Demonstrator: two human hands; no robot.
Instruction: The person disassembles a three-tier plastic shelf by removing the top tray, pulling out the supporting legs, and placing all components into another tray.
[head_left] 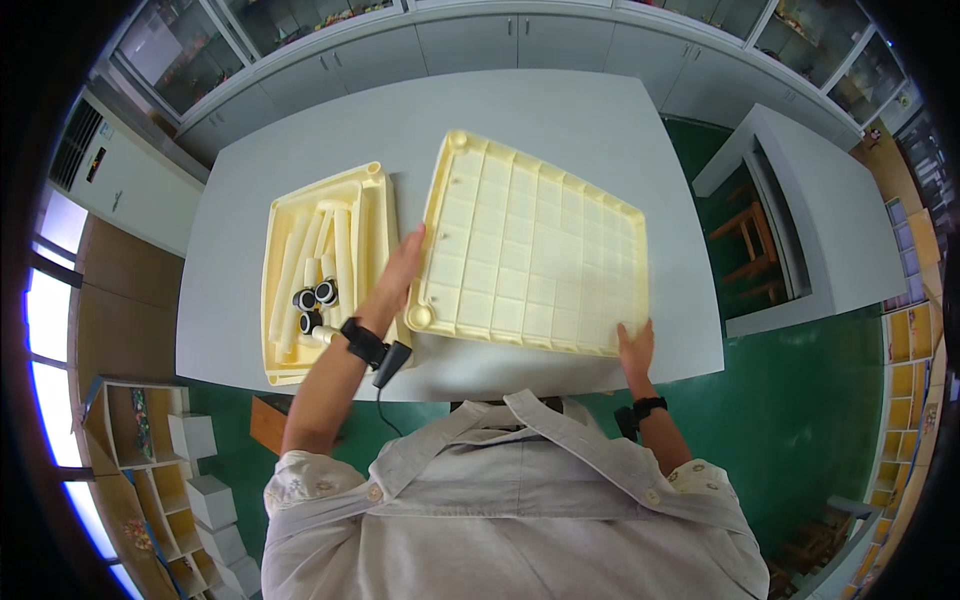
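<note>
Both hands hold a cream plastic shelf tray [530,250] with a ribbed grid on its face and round sockets at two left corners. It is tilted above the table. My left hand [403,268] is closed on its left edge, while my right hand [636,350] grips the near right corner. Left of it lies a second cream tray [268,290], partly hidden behind my left forearm. Inside it are several cream tubes [342,245] and black-and-white caster wheels [326,291].
The grey-white table [560,105] bears everything. A white cabinet-like unit [830,220] stands to the right, with wooden stools [750,240] beside it. A white air conditioner [130,180] is at the left. White boxes [210,500] and shelves are at the lower left.
</note>
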